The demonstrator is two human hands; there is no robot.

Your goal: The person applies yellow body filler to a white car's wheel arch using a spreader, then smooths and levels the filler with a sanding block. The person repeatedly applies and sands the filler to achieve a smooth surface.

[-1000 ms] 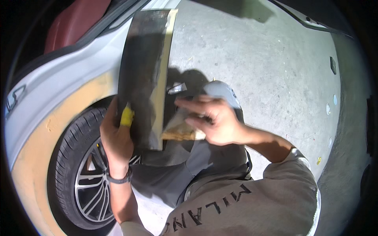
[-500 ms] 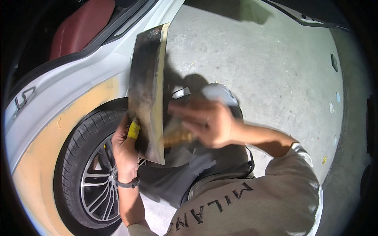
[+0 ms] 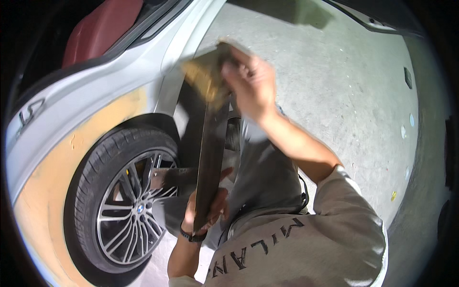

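My left hand [image 3: 213, 208] is closed round the lower end of a dark mixing board [image 3: 210, 162], which is tilted almost edge-on. A flat dark strip [image 3: 174, 178] juts out from beside the board toward the wheel; whether it joins the board is hidden. At the board's upper end my right hand [image 3: 253, 88] grips a putty spreader [image 3: 208, 57], smeared by motion. Yellowish putty [image 3: 203, 81] covers the spreader's lower part, over the board's top edge.
On the left stands a white car [image 3: 114, 76] with tan filler [image 3: 48, 177] round its wheel arch. Its wheel [image 3: 129, 201] is close to my left hand. A red seat [image 3: 103, 31] shows through the door opening. Grey concrete floor [image 3: 334, 86] spreads to the right.
My right hand has moved up and left, bringing the spreader to the board's top. The board has turned nearly edge-on and shifted right and down with my left hand.
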